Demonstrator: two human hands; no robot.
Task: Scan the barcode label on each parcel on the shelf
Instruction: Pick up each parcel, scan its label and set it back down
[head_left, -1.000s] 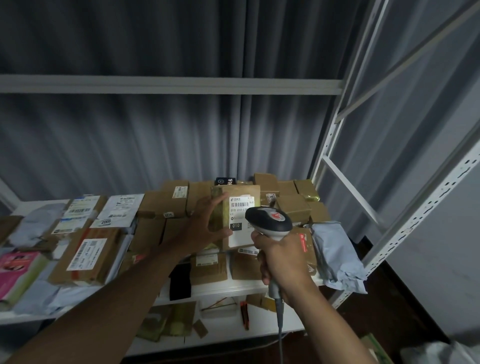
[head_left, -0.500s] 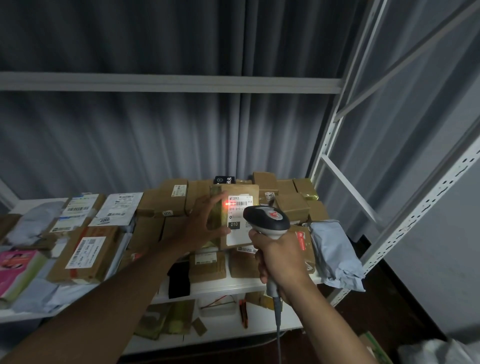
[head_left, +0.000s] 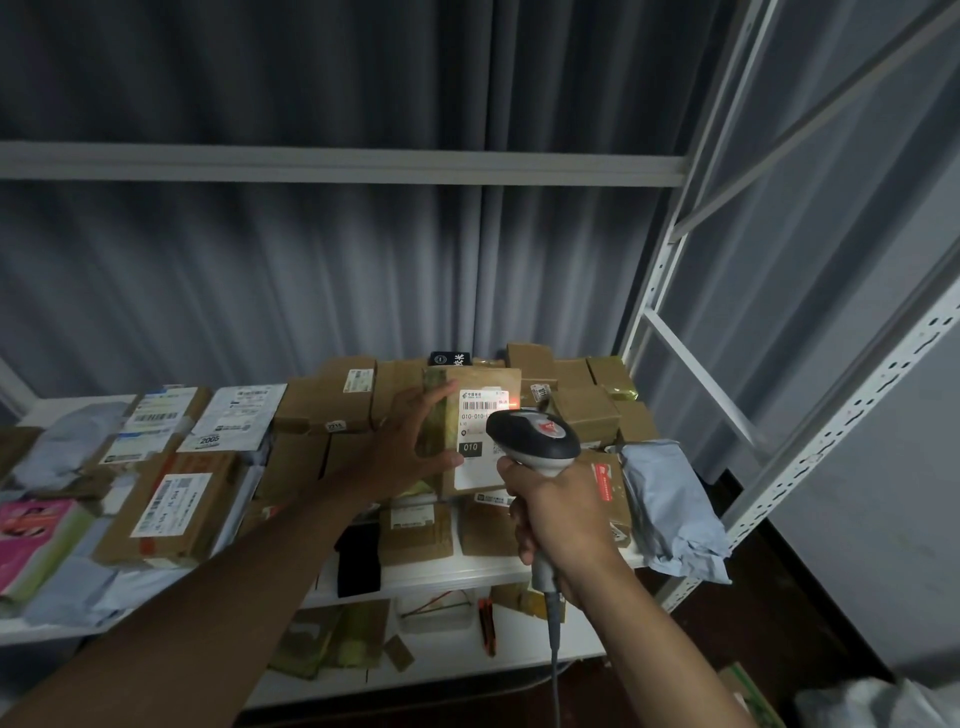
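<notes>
Scan step in hand. Left hand (head_left: 410, 441) grips box (head_left: 485, 426) by its left edge, thumb low on the front, fingers wrapped over the top corner, tilting it up from the parcel pile on the shelf (head_left: 467, 569), mid-right. Right hand (head_left: 558, 514) has fingers curled tight round the scanner (head_left: 535, 441) handle, head just near of the label (head_left: 480, 441), partly covering it. Red dot sits on the barcode's right end, so the read looks live. Next move, my guess: put this box down, pick an unscanned one from the far or left pile, turn its label toward the scanner. Many parcels left; cable hangs near.
</notes>
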